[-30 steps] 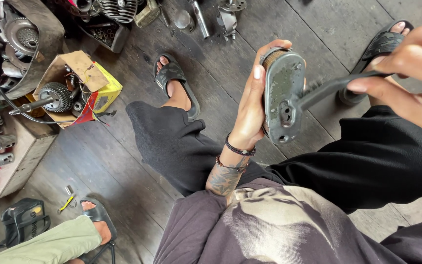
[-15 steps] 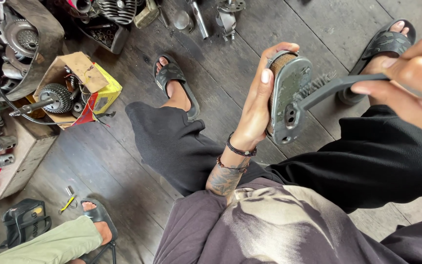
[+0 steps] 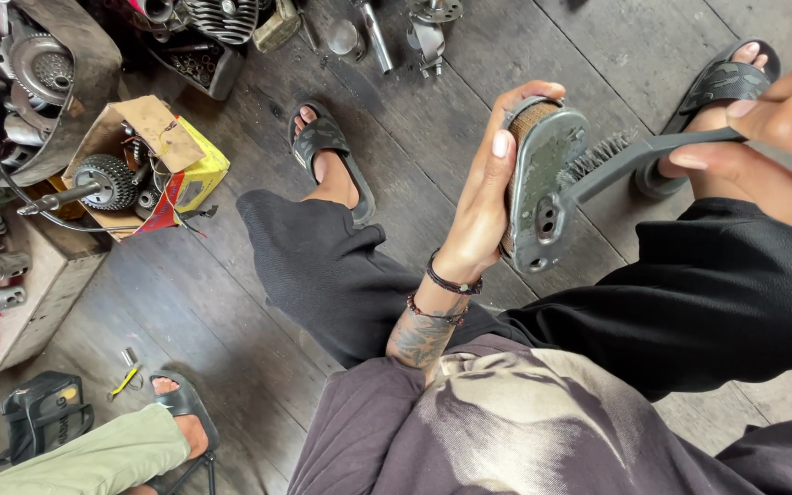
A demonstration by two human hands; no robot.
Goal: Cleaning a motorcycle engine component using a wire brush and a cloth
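The wooden floor (image 3: 524,82) carries a cardboard box (image 3: 153,147) of gears, far left of the brake shoe (image 3: 543,188). That curved grey brake shoe sits upright above the person's lap, clasped along its back edge by the left hand (image 3: 488,197). The right hand (image 3: 772,124) is closed around a wire brush (image 3: 639,156), whose bristles touch the shoe's face. Scrubbing looks underway; the next stroke calls for a steady shoe and firm bristle pressure.
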